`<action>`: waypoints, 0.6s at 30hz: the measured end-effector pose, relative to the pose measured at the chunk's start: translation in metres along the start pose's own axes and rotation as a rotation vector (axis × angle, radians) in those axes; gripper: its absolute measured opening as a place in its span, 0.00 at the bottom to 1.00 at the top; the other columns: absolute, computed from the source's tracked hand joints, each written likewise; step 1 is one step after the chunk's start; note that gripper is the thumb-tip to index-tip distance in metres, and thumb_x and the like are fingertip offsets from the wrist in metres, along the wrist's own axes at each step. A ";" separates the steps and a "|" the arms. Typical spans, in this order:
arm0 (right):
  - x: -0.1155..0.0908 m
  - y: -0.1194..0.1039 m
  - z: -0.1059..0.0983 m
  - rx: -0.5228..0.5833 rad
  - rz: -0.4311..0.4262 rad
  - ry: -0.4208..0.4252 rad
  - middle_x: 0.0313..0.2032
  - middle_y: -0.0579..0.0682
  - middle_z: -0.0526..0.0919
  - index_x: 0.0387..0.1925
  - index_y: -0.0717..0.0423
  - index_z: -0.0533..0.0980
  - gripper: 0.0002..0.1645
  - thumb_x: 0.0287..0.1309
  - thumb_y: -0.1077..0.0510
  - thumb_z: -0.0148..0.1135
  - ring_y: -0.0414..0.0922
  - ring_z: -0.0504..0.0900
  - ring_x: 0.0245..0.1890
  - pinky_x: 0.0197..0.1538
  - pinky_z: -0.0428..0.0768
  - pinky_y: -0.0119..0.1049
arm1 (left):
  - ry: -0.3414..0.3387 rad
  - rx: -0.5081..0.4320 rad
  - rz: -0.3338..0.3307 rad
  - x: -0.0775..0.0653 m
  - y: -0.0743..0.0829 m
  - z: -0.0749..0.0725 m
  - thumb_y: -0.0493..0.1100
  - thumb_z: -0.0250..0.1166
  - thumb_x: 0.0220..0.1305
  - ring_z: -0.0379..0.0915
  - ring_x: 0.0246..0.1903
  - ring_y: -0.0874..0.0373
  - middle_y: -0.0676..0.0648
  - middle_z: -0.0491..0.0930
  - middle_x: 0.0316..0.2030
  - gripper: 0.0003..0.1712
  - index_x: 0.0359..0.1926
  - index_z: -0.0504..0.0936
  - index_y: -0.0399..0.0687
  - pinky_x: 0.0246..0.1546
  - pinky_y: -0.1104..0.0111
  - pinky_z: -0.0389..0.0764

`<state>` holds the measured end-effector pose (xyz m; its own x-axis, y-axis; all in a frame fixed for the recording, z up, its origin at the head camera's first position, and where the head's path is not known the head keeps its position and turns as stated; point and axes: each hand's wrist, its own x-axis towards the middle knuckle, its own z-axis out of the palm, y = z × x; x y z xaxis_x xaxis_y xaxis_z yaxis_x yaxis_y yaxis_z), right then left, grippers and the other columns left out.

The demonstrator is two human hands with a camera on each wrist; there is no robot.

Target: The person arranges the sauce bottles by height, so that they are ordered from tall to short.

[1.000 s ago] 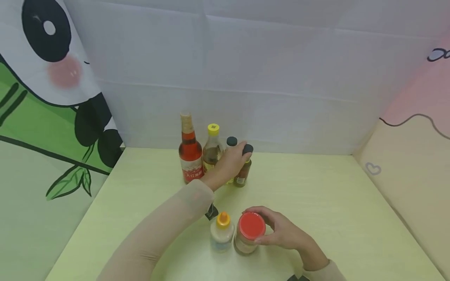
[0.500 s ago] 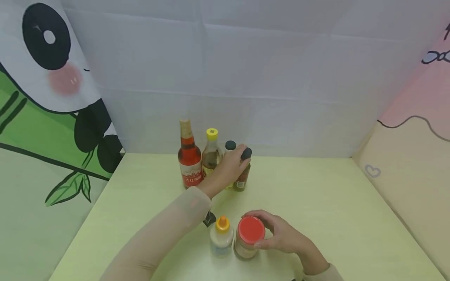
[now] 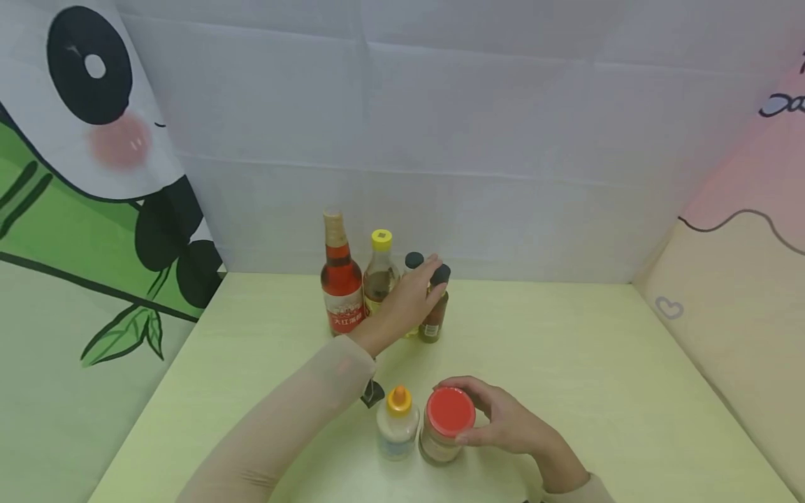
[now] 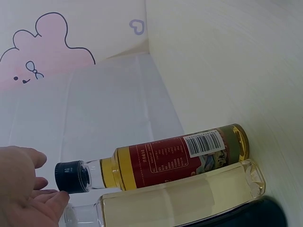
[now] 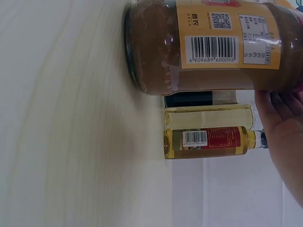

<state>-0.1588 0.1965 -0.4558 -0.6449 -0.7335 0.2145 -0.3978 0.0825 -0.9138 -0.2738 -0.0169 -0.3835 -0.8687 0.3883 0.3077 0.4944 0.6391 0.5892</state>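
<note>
At the back of the table, my left hand (image 3: 402, 307) reaches over the necks of two dark-capped bottles. Its fingers lie loosely beside the black cap (image 4: 71, 177) of the right-hand one, a small bottle (image 3: 434, 318) with a red label, and the thumb is apart from it. The paler bottle (image 4: 180, 198) beside it is partly hidden by my hand in the head view. Nearer, my right hand (image 3: 503, 416) grips a glass jar (image 5: 156, 52) of brown paste by its upper part, just under the red lid (image 3: 451, 412). The jar stands upright on the table.
A squeeze bottle (image 3: 397, 429) with an orange nozzle stands just left of the jar. In the back row are a red-labelled tall bottle (image 3: 342, 286) and a yellow-capped bottle (image 3: 380, 269). A white wall sheet (image 3: 534, 175) rises behind the table (image 3: 566, 363).
My left hand's fingers have loosened a little, and the thumb sits slightly lower against the black cap. The right hand and jar have stayed in place; the head view has tilted slightly.
</note>
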 end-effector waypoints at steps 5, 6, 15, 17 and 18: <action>-0.001 -0.001 0.001 0.004 0.010 0.006 0.58 0.51 0.76 0.64 0.56 0.67 0.37 0.54 0.63 0.71 0.49 0.73 0.59 0.64 0.67 0.39 | 0.020 0.006 0.049 -0.004 -0.003 -0.003 0.42 0.54 0.75 0.56 0.68 0.49 0.40 0.59 0.70 0.28 0.70 0.63 0.35 0.65 0.60 0.61; -0.001 -0.001 0.001 0.003 0.012 0.007 0.58 0.51 0.76 0.64 0.56 0.67 0.37 0.54 0.63 0.71 0.49 0.73 0.59 0.63 0.68 0.39 | 0.021 0.004 0.060 -0.005 -0.004 -0.004 0.41 0.54 0.75 0.56 0.68 0.49 0.40 0.60 0.70 0.27 0.70 0.63 0.35 0.65 0.60 0.61; -0.002 -0.003 0.002 0.003 0.023 0.016 0.57 0.50 0.76 0.64 0.55 0.67 0.36 0.54 0.62 0.71 0.49 0.73 0.58 0.63 0.68 0.40 | -0.007 -0.051 0.092 -0.017 -0.012 -0.015 0.41 0.58 0.72 0.68 0.62 0.50 0.43 0.65 0.68 0.28 0.70 0.65 0.40 0.61 0.60 0.68; -0.001 -0.003 0.002 -0.004 0.022 0.016 0.58 0.50 0.76 0.64 0.55 0.67 0.36 0.54 0.62 0.71 0.49 0.73 0.58 0.63 0.68 0.40 | -0.001 -0.065 0.090 -0.021 -0.014 -0.017 0.41 0.58 0.72 0.71 0.59 0.49 0.42 0.67 0.66 0.28 0.69 0.66 0.40 0.59 0.60 0.71; -0.001 -0.003 0.002 -0.005 0.024 0.015 0.57 0.50 0.76 0.64 0.55 0.67 0.36 0.54 0.62 0.71 0.49 0.73 0.58 0.63 0.68 0.40 | 0.003 -0.070 0.088 -0.024 -0.016 -0.018 0.41 0.58 0.72 0.72 0.58 0.48 0.42 0.68 0.66 0.27 0.69 0.66 0.40 0.58 0.60 0.72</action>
<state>-0.1561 0.1955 -0.4540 -0.6640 -0.7210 0.1980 -0.3855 0.1032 -0.9169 -0.2615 -0.0479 -0.3865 -0.8222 0.4384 0.3630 0.5653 0.5545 0.6107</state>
